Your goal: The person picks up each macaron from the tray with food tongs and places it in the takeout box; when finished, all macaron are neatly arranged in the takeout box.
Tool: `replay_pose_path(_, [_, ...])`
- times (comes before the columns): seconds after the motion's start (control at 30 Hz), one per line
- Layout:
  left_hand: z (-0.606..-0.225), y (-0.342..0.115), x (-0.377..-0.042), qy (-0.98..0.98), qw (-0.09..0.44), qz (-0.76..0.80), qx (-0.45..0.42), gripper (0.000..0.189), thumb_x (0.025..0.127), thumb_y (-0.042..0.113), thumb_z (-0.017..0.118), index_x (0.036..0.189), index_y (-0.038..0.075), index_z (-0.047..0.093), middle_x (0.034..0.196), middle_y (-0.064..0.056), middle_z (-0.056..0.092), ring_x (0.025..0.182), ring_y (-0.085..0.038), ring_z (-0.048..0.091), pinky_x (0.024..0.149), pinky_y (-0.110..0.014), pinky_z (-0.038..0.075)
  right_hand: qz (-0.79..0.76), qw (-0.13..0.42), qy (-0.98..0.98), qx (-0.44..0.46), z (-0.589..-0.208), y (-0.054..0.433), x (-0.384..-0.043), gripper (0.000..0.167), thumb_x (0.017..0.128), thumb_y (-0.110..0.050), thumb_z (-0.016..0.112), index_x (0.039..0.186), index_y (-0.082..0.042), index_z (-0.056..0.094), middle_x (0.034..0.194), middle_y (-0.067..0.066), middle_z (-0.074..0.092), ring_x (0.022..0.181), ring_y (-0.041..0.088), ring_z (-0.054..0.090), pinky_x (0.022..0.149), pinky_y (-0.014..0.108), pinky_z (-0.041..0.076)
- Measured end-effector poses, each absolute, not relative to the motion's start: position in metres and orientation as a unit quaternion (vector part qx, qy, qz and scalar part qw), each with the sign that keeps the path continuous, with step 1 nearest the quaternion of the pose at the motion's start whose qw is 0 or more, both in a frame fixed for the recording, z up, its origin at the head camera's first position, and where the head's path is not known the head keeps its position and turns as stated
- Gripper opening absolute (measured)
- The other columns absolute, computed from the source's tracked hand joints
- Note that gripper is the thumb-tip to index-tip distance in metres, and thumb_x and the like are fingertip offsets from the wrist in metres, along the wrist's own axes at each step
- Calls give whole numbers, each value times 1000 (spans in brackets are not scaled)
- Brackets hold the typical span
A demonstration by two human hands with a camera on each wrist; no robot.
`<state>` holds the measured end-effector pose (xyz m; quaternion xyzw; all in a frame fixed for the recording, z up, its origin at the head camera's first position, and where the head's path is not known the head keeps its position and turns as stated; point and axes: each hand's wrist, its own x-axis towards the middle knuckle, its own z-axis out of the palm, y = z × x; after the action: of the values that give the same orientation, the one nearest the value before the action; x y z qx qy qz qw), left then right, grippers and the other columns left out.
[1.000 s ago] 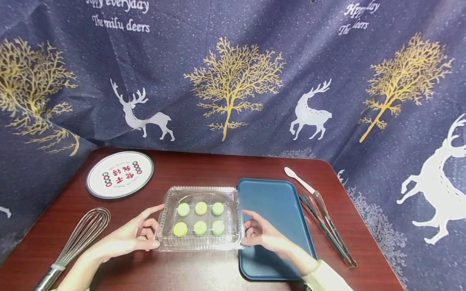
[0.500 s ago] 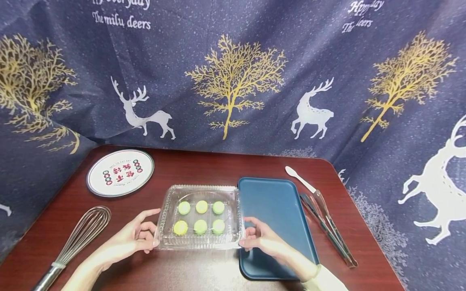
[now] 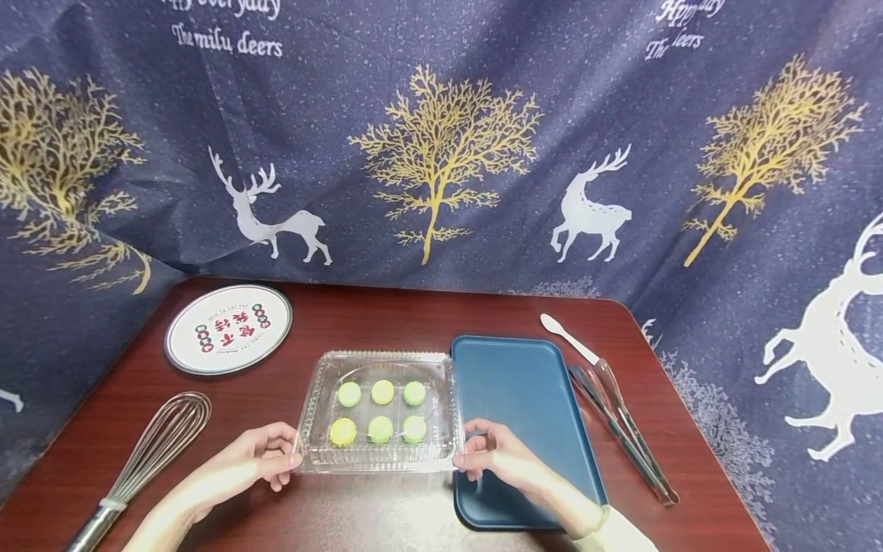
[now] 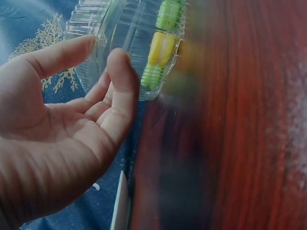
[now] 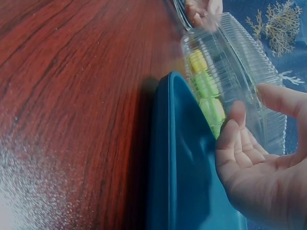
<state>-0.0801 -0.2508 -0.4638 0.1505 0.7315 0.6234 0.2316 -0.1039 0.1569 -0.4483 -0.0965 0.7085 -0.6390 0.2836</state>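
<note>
A clear plastic clamshell box [image 3: 313, 414] holds several round macarons [image 3: 380, 430], green and yellow, in two rows. My left hand [image 3: 251, 462] is at its near left corner, thumb on the rim and the other fingers curled in beside it. At the opposite near corner, my right hand [image 3: 498, 455] pinches the rim between thumb and bent fingers. The lid looks closed in the head view. From the right wrist view, the box [image 5: 244, 52] stands beside and partly behind the blue tray's raised rim.
A blue tray [image 3: 513, 406] lies right of the box, its left edge overlapped by it. Farther right are metal tongs [image 3: 624, 433] and a white spoon-like utensil [image 3: 567, 337]. On the left lie a whisk [image 3: 155, 445] and an oval plate [image 3: 189, 322]. A printed cloth hangs behind.
The left index finger, earlier stretched along the box's side, has curled down toward the near corner. The right fingers have also drawn in nearer the thumb. The box is almost still.
</note>
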Motion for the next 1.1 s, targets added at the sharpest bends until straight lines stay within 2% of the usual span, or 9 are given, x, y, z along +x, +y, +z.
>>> replay_pose_path(0.1, [-465,-252,-81,720,255,627,156,24,101,12,55,108,-11,55,85,-11,63,72,-15,62,66,-31,55,-625,288,716,-117,-449,157,-105,21,89,-8,69,99,6,58,71,2,62,61,13,58,59,24,49])
replay_pose_path(0.2, [-466,-251,-82,702,274,635,169,23,102,11,52,104,-11,58,87,-10,64,73,-11,62,67,-29,55,-616,295,719,-130,-450,158,-106,25,90,-11,68,88,12,59,70,2,62,60,12,57,59,23,47])
replay_pose_path(0.37, [-468,-250,-82,661,303,662,181,30,104,10,47,102,-19,56,92,-9,64,75,-9,61,67,-26,55,-628,310,703,-121,-449,156,-104,36,90,-11,67,90,23,56,68,1,62,57,10,57,58,20,47])
replay_pose_path(0.6, [-468,-250,-79,646,303,673,197,31,105,8,44,102,-22,52,87,-4,61,70,-6,57,61,-21,49,-632,315,700,-105,-451,155,-105,40,89,-11,67,91,27,54,65,-1,60,54,7,55,55,19,45])
replay_pose_path(0.77, [-464,-250,-78,633,300,681,214,29,104,4,44,99,-24,50,81,1,60,64,-3,53,46,-26,37,-633,311,703,-96,-451,154,-104,40,88,-12,68,85,25,52,62,0,57,53,8,53,55,20,43])
replay_pose_path(0.83, [-463,-248,-77,634,299,681,211,30,104,4,44,98,-25,48,79,2,60,62,-3,52,44,-27,35,-632,307,705,-95,-451,153,-104,39,87,-11,67,83,24,51,61,0,56,52,9,52,54,21,43])
replay_pose_path(0.9, [-462,-246,-76,639,299,680,200,32,104,5,46,97,-26,47,77,3,61,60,-3,52,43,-25,35,-631,307,707,-92,-451,153,-104,40,87,-11,67,80,24,49,60,0,54,51,9,51,54,21,42])
replay_pose_path(1.0, [-461,-243,-74,657,290,674,174,34,103,8,49,95,-25,47,74,2,62,58,-3,52,49,-16,42,-631,308,706,-88,-451,153,-104,40,87,-10,67,79,23,47,59,0,53,50,8,49,52,21,41])
replay_pose_path(1.1, [-461,-242,-73,668,279,672,158,34,102,9,51,93,-24,48,72,2,63,56,-3,52,49,-14,42,-632,312,705,-83,-451,154,-105,40,87,-10,68,80,23,48,59,0,53,49,8,49,51,21,41])
